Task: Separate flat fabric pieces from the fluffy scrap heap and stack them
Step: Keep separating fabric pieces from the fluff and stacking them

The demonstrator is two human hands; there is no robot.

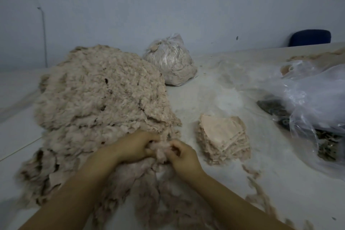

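A large beige fluffy scrap heap (pixel 100 95) covers the left half of the table and spills toward me. At its near right edge my left hand (pixel 135 145) and my right hand (pixel 183 156) are both closed on one fluffy clump of scrap (pixel 160 150) held between them. To the right of my hands stands a neat stack of flat pale fabric pieces (pixel 223 136), its top piece smooth and roughly triangular. The stack is apart from the heap and from both hands.
A tied clear bag of scraps (pixel 171 61) sits behind the heap. A big loose clear plastic bag (pixel 313 99) with dark material under it lies at the right. Loose fluff strands (pixel 261 196) trail near my right forearm. A blue chair back (pixel 309 37) stands beyond the white table (pixel 224 89).
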